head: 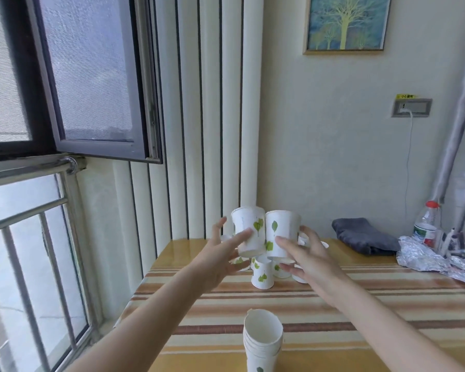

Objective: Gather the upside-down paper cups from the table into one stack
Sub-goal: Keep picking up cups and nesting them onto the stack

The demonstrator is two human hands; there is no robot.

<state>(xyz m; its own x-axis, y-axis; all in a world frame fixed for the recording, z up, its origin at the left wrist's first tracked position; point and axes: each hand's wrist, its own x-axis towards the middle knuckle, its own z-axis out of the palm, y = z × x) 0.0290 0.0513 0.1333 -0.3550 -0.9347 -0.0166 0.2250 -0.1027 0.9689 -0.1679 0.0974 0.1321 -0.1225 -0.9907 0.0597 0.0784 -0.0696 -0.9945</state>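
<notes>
Both arms extended to frame centre; one upside-down paper cup (249,232) gripped by left hand (220,260), another cup (281,233) by right hand (310,264), fingers spread around each

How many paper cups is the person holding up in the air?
2: one white leaf-print paper cup in the left hand, another in the right hand. More cups stand behind, partly hidden.

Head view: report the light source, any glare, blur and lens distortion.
Head view: daylight enters from the window on the left; a glossy sheen shows on the table at its far left corner; the left hand and right hand look slightly soft; the railing and arms splay outward, wide-angle stretch.
</notes>
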